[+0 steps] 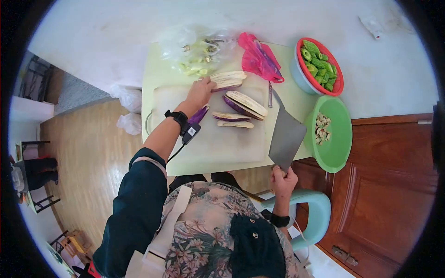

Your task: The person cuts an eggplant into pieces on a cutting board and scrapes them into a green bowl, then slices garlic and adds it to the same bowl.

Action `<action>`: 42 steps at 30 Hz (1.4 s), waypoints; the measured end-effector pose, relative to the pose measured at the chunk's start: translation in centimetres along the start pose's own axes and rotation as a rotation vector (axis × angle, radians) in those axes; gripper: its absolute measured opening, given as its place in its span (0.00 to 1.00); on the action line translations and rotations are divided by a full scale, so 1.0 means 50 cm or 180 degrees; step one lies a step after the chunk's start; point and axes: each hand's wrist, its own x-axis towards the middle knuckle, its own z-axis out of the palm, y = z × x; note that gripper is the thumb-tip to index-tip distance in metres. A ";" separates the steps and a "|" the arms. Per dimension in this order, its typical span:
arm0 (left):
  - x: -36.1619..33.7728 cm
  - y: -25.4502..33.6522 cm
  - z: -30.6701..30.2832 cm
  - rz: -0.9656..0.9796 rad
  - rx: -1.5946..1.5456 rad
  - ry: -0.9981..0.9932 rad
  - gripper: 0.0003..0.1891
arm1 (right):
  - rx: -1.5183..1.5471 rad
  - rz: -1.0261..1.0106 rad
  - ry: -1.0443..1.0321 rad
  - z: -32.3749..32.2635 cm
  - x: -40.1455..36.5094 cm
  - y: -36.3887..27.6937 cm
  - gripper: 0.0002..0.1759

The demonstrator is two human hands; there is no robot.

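Note:
My left hand (pixel 200 92) reaches over the white cutting board (pixel 208 148), its fingers closed on the left end of a long cut eggplant piece (pixel 229 78) with pale flesh up. My right hand (pixel 283 180) grips the handle of a cleaver (pixel 286 136), its broad blade tilted at the board's right edge. Between the hands lie a large split eggplant (pixel 245 105) and two thinner eggplant strips (pixel 232 120). Another purple eggplant piece (pixel 199 114) shows partly behind my left wrist.
A green basin (pixel 344 125) holds cut eggplant chunks (pixel 322 129). Behind it, a red basket (pixel 340 83) contains cut green vegetables. A pink plastic bag (pixel 259 58) and a clear bag (pixel 178 51) with scraps sit at the back. A slim-handled utensil (pixel 270 95) lies beside the board.

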 end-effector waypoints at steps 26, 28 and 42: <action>0.038 0.102 0.025 0.1442 -0.0791 -0.0327 0.12 | 0.0392 0.0446 0.0521 -0.018 -0.060 0.050 0.10; 0.057 0.101 0.027 0.1457 -0.0815 -0.0469 0.12 | 0.0303 0.0444 0.0536 -0.024 -0.055 0.061 0.09; 0.142 0.099 0.063 0.0566 -0.0684 -0.0418 0.12 | 0.0038 0.0431 0.0323 -0.071 -0.022 0.076 0.05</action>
